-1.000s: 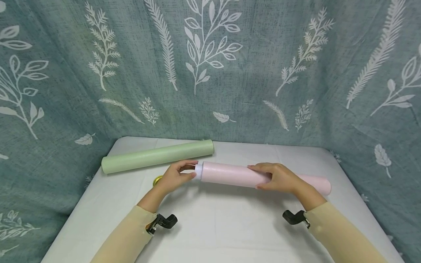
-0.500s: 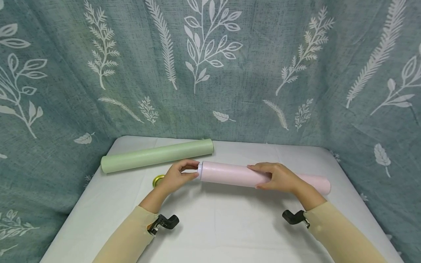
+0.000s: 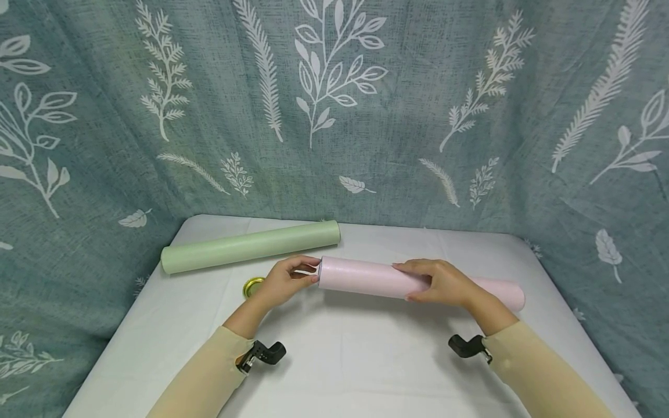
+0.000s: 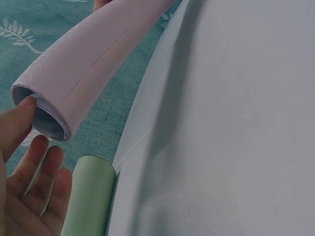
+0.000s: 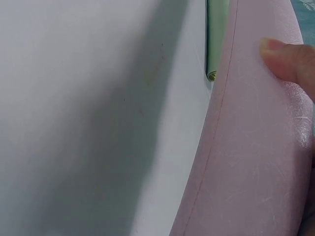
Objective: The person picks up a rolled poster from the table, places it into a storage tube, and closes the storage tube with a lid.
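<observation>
My right hand (image 3: 441, 283) grips the pink cardboard tube (image 3: 366, 277) around its middle, holding it almost level above the table. Its thumb (image 5: 283, 56) lies along the tube's side in the right wrist view. At the tube's uncovered left end is my left hand (image 3: 287, 281). In the left wrist view its thumb (image 4: 22, 118) touches the mouth of the tube, where a rolled white sheet (image 4: 47, 109) sits inside. The other fingers (image 4: 37, 169) are spread loosely below the rim, holding nothing.
A green tube (image 3: 251, 248) lies on the white-covered table (image 3: 355, 360) at the back left. The round gold lid (image 3: 253, 286) rests beside my left wrist. Behind the table hangs a leaf-patterned curtain (image 3: 397, 116).
The white roll sticking out of the pink tube has slid right, into the tube, and no longer shows from the head. My left hand has moved slightly right with it; the right hand stays put.
</observation>
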Demonstrator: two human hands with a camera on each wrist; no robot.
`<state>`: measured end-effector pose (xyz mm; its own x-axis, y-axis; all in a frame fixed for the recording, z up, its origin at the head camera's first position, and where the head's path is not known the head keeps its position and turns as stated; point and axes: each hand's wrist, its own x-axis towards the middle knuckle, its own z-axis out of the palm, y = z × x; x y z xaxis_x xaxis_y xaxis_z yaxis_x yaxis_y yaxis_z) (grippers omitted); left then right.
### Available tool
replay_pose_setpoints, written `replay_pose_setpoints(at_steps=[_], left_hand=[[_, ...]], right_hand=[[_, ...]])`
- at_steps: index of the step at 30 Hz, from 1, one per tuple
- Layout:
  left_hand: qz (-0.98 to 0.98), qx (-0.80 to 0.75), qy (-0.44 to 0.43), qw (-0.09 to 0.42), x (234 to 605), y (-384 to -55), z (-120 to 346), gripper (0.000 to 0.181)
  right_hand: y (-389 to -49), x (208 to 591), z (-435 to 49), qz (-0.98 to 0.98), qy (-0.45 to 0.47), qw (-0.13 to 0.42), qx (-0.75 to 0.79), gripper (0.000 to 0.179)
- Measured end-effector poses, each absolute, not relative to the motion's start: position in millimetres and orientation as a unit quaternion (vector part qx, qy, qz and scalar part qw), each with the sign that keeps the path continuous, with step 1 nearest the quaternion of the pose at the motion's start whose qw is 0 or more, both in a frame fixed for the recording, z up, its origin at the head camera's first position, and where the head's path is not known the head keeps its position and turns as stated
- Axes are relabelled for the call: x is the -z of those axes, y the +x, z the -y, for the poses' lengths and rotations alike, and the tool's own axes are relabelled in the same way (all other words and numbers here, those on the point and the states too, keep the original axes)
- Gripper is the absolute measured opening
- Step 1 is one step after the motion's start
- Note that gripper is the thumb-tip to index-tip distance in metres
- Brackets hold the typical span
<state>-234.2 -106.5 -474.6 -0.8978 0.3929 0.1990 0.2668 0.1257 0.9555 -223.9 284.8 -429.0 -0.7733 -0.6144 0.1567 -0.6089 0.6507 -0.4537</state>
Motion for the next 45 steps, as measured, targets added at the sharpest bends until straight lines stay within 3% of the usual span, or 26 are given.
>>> replay_pose_setpoints(at_steps=[16, 27, 38, 45], left_hand=[[-0.769, -0.591, 0.239, 0.034, 477.6, -232.8, 107.6, 0.033], [-0.799, -0.559, 0.219, 0.031, 478.3, -230.7, 134.7, 0.033], [-0.855, -0.487, 0.177, -0.016, 482.7, -226.5, 160.3, 0.031], [-0.871, -0.469, 0.146, -0.019, 485.1, -224.2, 180.8, 0.037]], right_hand=[[-224.3, 433.6, -286.3, -0.912, -0.331, 0.011, 0.244, 0.069], [-224.9, 433.8, -291.9, -0.916, -0.318, 0.013, 0.245, 0.069], [-222.7, 434.3, -296.2, -0.918, -0.31, 0.012, 0.247, 0.07], [-222.4, 434.8, -299.0, -0.92, -0.305, 0.015, 0.247, 0.07]])
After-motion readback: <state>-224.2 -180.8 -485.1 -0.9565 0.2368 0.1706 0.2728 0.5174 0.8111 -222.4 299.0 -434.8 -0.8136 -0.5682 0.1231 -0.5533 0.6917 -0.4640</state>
